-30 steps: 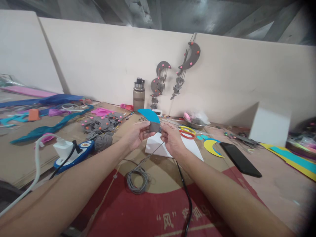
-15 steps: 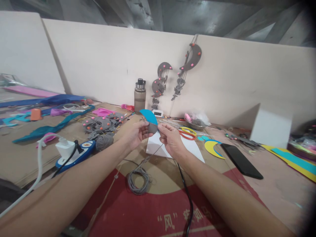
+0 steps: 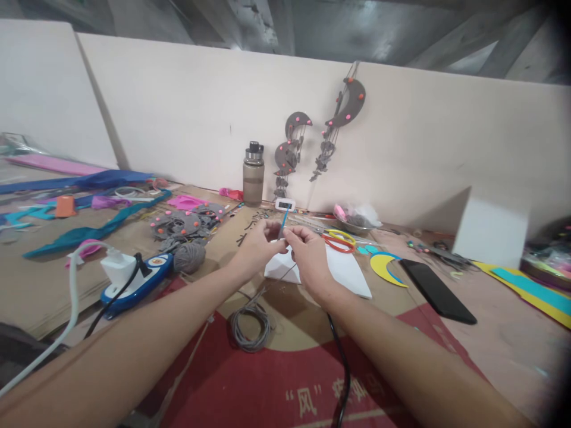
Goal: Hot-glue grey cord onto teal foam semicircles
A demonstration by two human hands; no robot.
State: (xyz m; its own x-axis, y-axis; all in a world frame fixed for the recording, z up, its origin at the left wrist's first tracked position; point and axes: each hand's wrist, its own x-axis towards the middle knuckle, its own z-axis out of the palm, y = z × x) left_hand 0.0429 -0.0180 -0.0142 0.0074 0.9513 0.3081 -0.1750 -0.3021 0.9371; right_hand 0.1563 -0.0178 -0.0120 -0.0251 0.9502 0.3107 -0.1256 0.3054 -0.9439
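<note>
In the middle of the head view, my left hand (image 3: 262, 245) pinches a blue-and-grey felt piece (image 3: 285, 217), now turned nearly edge-on. My right hand (image 3: 308, 257) is closed against it from the right, fingertips at its near edge; a grey cord (image 3: 288, 270) runs up to these fingers. Most of the felt and whatever lies between the fingertips is hidden. The cord leads down to a loose coil (image 3: 250, 327) on the cardboard. Beneath my hands lies a white sheet (image 3: 345, 267).
Orange- and yellow-handled scissors (image 3: 339, 241), a yellow crescent (image 3: 387, 270) and a black phone (image 3: 437, 291) lie to the right. On the left are a yarn ball (image 3: 190, 257), dotted grey felt shapes (image 3: 185, 224) and a blue power strip (image 3: 134, 291). A bottle (image 3: 253, 178) stands behind.
The felt piece has turned from showing its broad blue-and-grey face to nearly edge-on. My left hand has rotated inward and moved slightly right, closer to my right hand.
</note>
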